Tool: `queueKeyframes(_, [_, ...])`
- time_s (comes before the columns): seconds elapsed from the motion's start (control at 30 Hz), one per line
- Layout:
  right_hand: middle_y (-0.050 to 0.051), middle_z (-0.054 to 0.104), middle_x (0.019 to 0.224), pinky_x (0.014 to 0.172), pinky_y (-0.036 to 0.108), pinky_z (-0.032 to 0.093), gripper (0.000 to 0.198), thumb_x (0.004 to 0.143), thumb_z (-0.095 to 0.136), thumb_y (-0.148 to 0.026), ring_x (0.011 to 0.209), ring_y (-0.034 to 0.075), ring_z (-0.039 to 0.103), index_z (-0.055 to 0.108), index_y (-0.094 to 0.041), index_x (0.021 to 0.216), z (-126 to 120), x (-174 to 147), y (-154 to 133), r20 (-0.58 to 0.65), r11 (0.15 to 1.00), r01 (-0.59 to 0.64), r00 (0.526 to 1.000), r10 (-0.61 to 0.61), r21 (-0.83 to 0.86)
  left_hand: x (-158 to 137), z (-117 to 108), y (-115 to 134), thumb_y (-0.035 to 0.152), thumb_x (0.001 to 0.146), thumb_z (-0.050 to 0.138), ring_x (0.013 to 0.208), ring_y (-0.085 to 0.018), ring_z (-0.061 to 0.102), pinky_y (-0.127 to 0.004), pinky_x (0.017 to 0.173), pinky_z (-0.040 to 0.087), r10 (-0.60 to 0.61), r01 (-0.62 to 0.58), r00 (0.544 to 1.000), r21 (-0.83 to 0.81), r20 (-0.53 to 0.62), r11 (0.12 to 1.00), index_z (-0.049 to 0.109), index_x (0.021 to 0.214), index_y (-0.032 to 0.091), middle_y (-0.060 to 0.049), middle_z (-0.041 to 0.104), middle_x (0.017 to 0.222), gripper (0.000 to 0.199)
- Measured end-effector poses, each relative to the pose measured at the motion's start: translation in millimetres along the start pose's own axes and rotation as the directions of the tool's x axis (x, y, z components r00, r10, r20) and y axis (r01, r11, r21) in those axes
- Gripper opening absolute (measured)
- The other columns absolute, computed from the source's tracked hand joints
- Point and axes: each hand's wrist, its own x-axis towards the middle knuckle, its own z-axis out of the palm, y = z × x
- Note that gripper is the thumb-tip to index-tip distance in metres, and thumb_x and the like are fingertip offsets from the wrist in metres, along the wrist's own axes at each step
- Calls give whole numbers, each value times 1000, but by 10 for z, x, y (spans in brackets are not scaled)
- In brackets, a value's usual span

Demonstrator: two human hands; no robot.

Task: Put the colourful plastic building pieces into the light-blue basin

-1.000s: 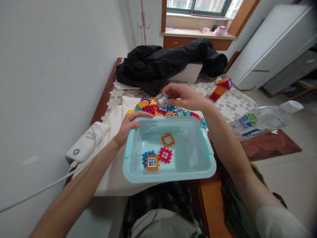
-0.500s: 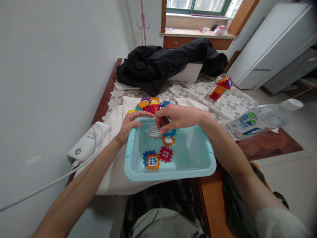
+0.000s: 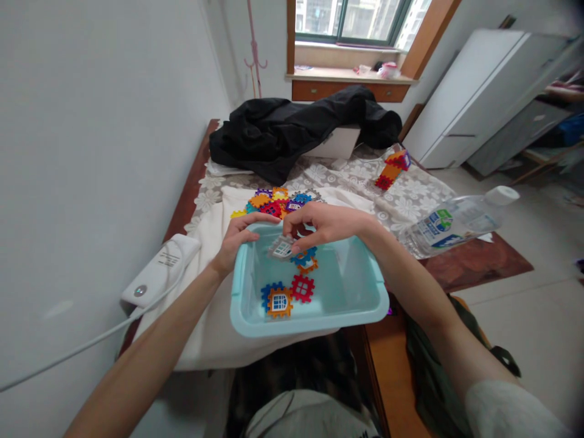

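- Pinching a gray window tile (image 3: 279, 248) between thumb and fingertips, the right hand (image 3: 320, 224) was held nearly closed over the far part of the light teal plastic tub (image 3: 310, 328).
- Blue notched tile (image 3: 303, 256) was seen just below those fingers, partly covering an orange tile (image 3: 309, 266); whether it was also gripped could not be told.
- Tub was clasped at its far left corner by the left hand (image 3: 236, 238), fingers laid along the far rim, thumb over the edge.
- Red window tile (image 3: 303, 288) was left flat on the tub floor, near an orange window tile (image 3: 279, 302) that was lapped over a second blue tile (image 3: 266, 293).
- Mixed tile pile (image 3: 270, 207) was spread behind the tub on white cloth (image 3: 205, 331), partly hidden by the hands.
- Joined red-and-orange tile piece (image 3: 391, 173) was set well apart, on the floral tablecloth (image 3: 353, 176).
- Clear plastic bottle (image 3: 444, 224) was placed to the right of the tub, near the right forearm.
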Motion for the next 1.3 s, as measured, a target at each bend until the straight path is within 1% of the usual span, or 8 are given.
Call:
queueKeyframes(0.37, [-2, 68, 92, 66, 23, 46, 39, 90, 90, -42, 75, 11, 58, 65, -19, 109, 13, -119, 126, -137, 973, 4, 990, 28, 233, -6, 57, 29, 24, 66, 67, 87, -23, 73, -29, 77, 53, 12, -11, 1000, -22, 25, 1000, 90, 103, 18, -7, 85, 98, 44])
queueKeyframes(0.57, [4, 75, 90, 74, 27, 51, 33, 96, 83, -50, 80, 14, 66, 78, -18, 91, -65, -237, 133, -196, 981, 91, 979, -56, 174, -16, 49, 65, 23, 66, 68, 95, -25, 74, -32, 82, 55, 6, -6, 1000, 19, 1, 1000, 90, 104, 18, -7, 85, 105, 44])
queueKeyframes(0.63, [5, 77, 95, 82, 31, 54, 39, 99, 76, -58, 88, 18, 70, 80, -21, 90, -68, -324, 222, -460, 979, 145, 886, -63, 145, -20, 43, 56, 23, 66, 67, 94, -25, 73, -32, 82, 55, 12, -12, 1000, 18, -2, 1000, 90, 104, 18, -8, 85, 106, 45])
queueKeyframes(0.7, [5, 78, 96, 83, 33, 55, 40, 101, 72, -61, 87, 18, 70, 82, -24, 93, -50, -425, 366, -694, 991, 80, 720, 14, 104, -25, 41, 42, 23, 66, 66, 91, -24, 72, -31, 78, 54, 10, -10, 1000, 9, -1, 1000, 90, 105, 17, -8, 85, 106, 45])
queueKeyframes(0.83, [6, 82, 115, 92, 40, 58, 34, 100, 73, -56, 102, 24, 74, 84, -27, 114, -4, -596, 694, -806, 968, -251, 566, 173, 32, -35, 41, 26, 22, 68, 66, 92, -24, 71, -30, 75, 54, -3, 3, 1000, 6, -5, 1000, 89, 106, 18, -8, 84, 109, 45])
queueKeyframes(1.0, [13, 74, 146, 120, 55, 49, 43, 101, 72, -53, 138, 36, 66, 79, -27, 135, 14, -677, 1088, -774, 828, -494, 621, 124, -264, -26, 24, 15, 22, 68, 65, 90, -25, 72, -32, 78, 55, 8, -8, 1000, 34, -7, 999, 89, 106, 18, -7, 84, 104, 45])
queueKeyframes(1.17, [17, 80, 131, 110, 53, 54, 38, 101, 72, -49, 120, 38, 74, 82, -21, 127, 72, -649, 1368, -630, 704, -584, 736, 249, -404, -16, 29, 29, 23, 67, 66, 89, -25, 72, -32, 78, 55, 1, -1, 1000, 32, -12, 999, 90, 106, 18, -7, 85, 102, 46])
queueKeyframes(1.3, [12, 82, 111, 99, 45, 56, 20, 97, 73, -37, 104, 31, 74, 81, -21, 106, 89, -612, 1369, -721, 781, -542, 669, 178, -310, -19, 38, 40, 23, 66, 67, 90, -24, 72, -30, 78, 54, 5, -5, 1000, 23, -15, 1000, 90, 104, 19, -6, 85, 101, 44])
